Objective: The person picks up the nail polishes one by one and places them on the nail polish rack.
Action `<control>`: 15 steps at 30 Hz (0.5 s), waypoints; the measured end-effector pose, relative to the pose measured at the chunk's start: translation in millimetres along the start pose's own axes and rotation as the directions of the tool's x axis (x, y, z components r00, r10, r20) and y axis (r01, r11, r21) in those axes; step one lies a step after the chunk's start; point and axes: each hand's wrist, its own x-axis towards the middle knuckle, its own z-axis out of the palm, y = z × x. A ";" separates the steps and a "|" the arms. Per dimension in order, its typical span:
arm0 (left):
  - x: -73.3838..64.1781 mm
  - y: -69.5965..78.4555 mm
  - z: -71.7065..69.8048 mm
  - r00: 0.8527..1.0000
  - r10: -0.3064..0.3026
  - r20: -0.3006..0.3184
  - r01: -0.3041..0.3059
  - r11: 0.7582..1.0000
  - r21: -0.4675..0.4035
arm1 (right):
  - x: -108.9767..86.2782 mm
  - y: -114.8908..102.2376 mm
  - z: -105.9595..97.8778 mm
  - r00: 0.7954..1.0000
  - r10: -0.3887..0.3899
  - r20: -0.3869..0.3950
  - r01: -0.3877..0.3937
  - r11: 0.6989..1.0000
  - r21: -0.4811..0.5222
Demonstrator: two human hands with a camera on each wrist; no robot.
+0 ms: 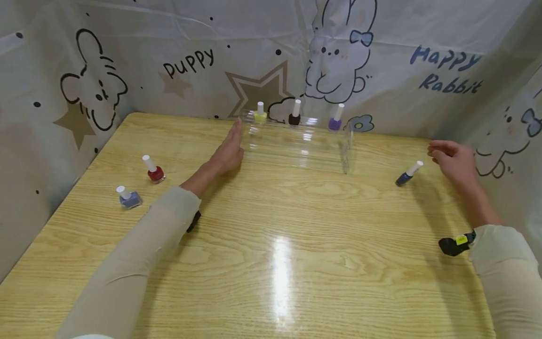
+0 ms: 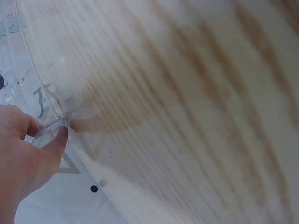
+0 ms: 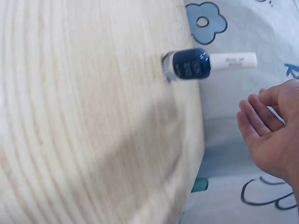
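Observation:
A clear plastic tiered rack [image 1: 292, 143] stands at the back of the table, with yellow [image 1: 260, 115], dark brown [image 1: 294, 118] and purple [image 1: 335, 123] nail polish bottles along its top. My left hand [image 1: 228, 151] holds the rack's left end; in the left wrist view the thumb and fingers pinch its clear side panel [image 2: 50, 125]. To the right, a navy nail polish bottle [image 3: 190, 64] with a white cap stands upright on the table. Beside it, apart from the bottle, my right hand [image 1: 457, 162] has its fingers loosely bent and holds nothing.
Red [image 1: 156, 174] and grey-blue [image 1: 130, 199] nail polish bottles stand on the left of the wooden table [image 1: 317, 263]. A printed cloth [image 1: 254, 52] hangs right behind the table's back edge and along both sides.

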 end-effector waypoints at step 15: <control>3.2 -1.7 0.8 1.000 -0.011 -0.003 0.011 1.000 0.019 | -1.1 23.1 1.3 0.926 -0.005 0.379 0.064 0.988 -0.142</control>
